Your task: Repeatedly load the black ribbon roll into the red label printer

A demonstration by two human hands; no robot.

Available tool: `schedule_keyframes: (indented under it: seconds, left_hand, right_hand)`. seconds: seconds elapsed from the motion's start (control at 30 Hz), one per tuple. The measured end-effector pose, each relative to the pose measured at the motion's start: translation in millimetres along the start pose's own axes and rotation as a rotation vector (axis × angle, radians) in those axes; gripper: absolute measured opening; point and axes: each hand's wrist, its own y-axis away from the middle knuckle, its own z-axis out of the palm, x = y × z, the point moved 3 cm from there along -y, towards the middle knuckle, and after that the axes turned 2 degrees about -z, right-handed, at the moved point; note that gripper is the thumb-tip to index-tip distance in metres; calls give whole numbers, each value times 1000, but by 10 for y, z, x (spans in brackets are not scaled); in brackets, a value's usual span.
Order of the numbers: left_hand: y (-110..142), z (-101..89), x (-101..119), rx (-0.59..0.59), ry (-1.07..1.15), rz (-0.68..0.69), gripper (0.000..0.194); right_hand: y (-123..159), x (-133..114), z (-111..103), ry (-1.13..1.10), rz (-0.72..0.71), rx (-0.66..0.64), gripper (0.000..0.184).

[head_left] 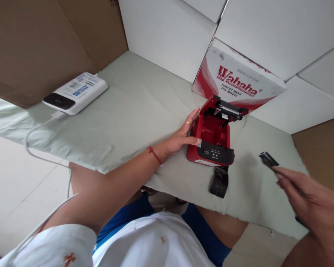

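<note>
Panel lettering (215,153) illegibly small

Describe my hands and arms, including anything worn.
The left hand is ungloved, with a golden ring, a red wrist bracelet and a short white sleeve bearing an orange-brown motif. The ungloved right hand shows no ring; its sleeve is out of view.

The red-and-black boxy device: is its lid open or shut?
Open: the red-and-black lid stands raised at the far side, exposing the red plastic cavity.

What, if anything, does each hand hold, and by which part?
The right hand grips a dark strip just behind its protruding end. The left hand lies spread against the side of the red device, thumb touching its black panel.
</note>
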Motion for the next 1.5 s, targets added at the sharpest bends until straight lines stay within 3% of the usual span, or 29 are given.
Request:
schedule_keyframes:
  seconds: [0.1, 0.13, 0.17, 0.3, 0.37, 0.43, 0.5, 0.6, 0.7, 0.73, 0.8, 0.87, 0.93, 1.0, 1.17, 1.3, 1.5]
  left_hand:
    - [2, -5, -8, -3, 47, -1, 124]
    - [4, -10, -11, -5, 53, -3, 124]
    - [5, -14, -14, -8, 52, -6, 123]
    - [6, -25, -26, -9, 49, -24, 125]
    - [2, -23, -31, 1, 54, -28, 127]
    - [-5, -19, -37, 6, 51, -23, 128]
    - [-11, -15, -43, 10, 44, -15, 128]
    - [-21, -8, -43, 10, 38, -7, 126]
    - [-33, 7, -26, -2, 40, 6, 123]
    - [-38, 11, -18, -4, 41, 16, 122]
    - [-50, 18, -6, -5, 41, 30, 121]
    - [-60, 21, -2, -1, 33, 36, 120]
    - [-67, 24, -7, 1, 21, 29, 120]
    - [-69, 27, -11, 3, 16, 22, 121]
    - [-57, 46, 34, 14, 15, 0, 123]
    - [-39, 75, 109, 18, 7, -54, 120]
    - [-32, 97, 157, 26, -7, -45, 119]
  right_hand:
    - [49, -201, 190, -171, -96, -516, 31]
    - [23, -243, 248, -217, -85, -587, 32]
    - [-32, -271, 308, -240, -62, -580, 31]
    - [-366, -314, 697, -210, 2, -292, 32]
    - [-505, -323, 1001, -119, 35, -329, 35]
    - [-596, -338, 1267, -34, 59, -447, 38]
    - [-647, -365, 1387, 6, 65, -543, 37]
    - [-693, -439, 1197, -36, 33, -646, 26]
    - [-729, -619, 704, -319, -170, -950, 26]
    - [-768, -687, 514, -388, -252, -988, 29]
    - [-919, -807, 211, -424, -349, -868, 32]
    - [-1109, -918, 116, -376, -356, -702, 33]
    - [-1301, -1034, 246, -279, -310, -596, 34]
    - [-1479, -1154, 517, -138, -240, -576, 36]
    - [-1742, -1402, 1131, 211, -110, -784, 42]
    - [-1809, -1479, 1310, 320, -159, -866, 40]
    - [-1799, -1462, 1441, 276, -240, -965, 23]
